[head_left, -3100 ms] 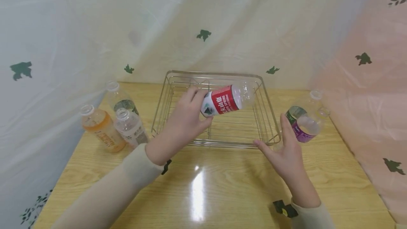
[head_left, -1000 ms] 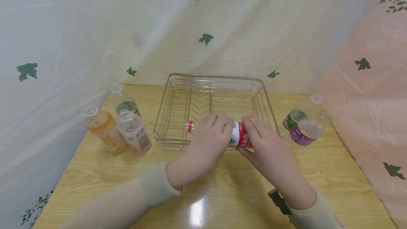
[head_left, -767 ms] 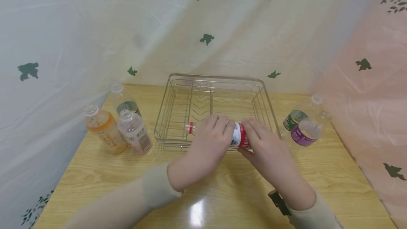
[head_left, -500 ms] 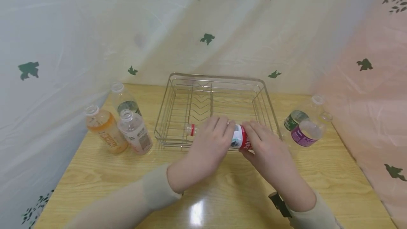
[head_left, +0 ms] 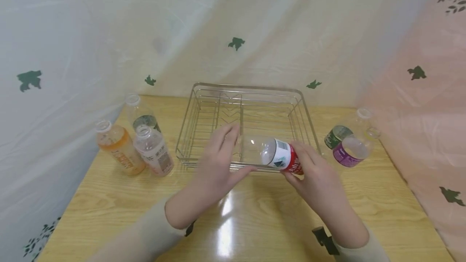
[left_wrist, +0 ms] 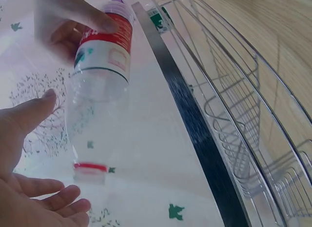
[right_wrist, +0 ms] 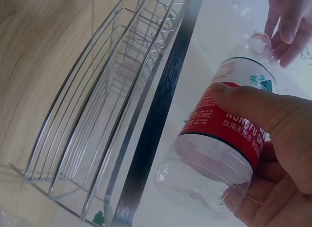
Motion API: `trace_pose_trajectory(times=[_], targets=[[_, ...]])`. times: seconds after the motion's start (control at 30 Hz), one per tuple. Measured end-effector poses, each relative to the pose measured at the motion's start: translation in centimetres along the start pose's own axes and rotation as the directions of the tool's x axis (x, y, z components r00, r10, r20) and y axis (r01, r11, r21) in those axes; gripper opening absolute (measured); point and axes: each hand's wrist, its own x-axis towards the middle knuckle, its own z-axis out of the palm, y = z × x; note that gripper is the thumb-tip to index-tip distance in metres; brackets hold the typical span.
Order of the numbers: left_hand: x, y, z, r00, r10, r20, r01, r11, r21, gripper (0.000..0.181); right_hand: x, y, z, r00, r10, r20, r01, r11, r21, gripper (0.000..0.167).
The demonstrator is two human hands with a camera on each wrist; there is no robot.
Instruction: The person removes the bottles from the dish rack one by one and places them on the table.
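Note:
A clear plastic bottle [head_left: 281, 155] with a red and white label lies sideways over the front of the wire basket [head_left: 247, 88]. My right hand [head_left: 325, 183] grips its labelled part, thumb across the red band in the right wrist view, where the bottle [right_wrist: 207, 122] shows its base towards the camera. Fingers spread, my left hand [head_left: 214, 169] is just off the neck end and holds nothing. In the left wrist view, a gap separates this left hand [left_wrist: 24, 193] from the bottle's red-ringed neck, which bears no visible cap.
Left of the basket stand an orange-tinted bottle [head_left: 123, 153], a white-labelled bottle [head_left: 156, 155] and a green-labelled bottle [head_left: 142, 114]. On the right are a purple-labelled bottle [head_left: 349, 153] and another green-labelled bottle [head_left: 338, 134]. A patterned curtain [head_left: 269, 51] hangs behind the wooden table [head_left: 262, 221].
Earlier the left hand held the bottle alone; then both hands gripped it. Now the left hand has let go and drawn back to the left, while the right hand keeps the bottle.

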Motion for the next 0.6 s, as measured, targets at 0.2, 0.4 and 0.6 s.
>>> trace_pose_trajectory(times=[0.2, 0.4, 0.6], targets=[[-1.3, -1.7, -1.2, 0.994, -0.084, -0.071, 0.084, 0.996, -0.009, 0.104, -0.9, 0.7, -0.4, 0.997, 0.055, -0.059, -0.052, 0.997, 0.057, 0.077], [-2.8, -3.8, -2.1, 0.957, -0.289, -0.023, 0.289, 0.957, 0.019, 0.107, -2.3, 1.5, -0.6, 0.985, 0.102, -0.138, -0.079, 0.983, 0.166, 0.068], [-4.2, -5.7, -2.6, 0.901, -0.427, 0.07, 0.426, 0.904, 0.037, 0.112, -3.7, 2.0, -0.4, 0.965, 0.164, -0.205, -0.121, 0.971, 0.208, 0.076]])
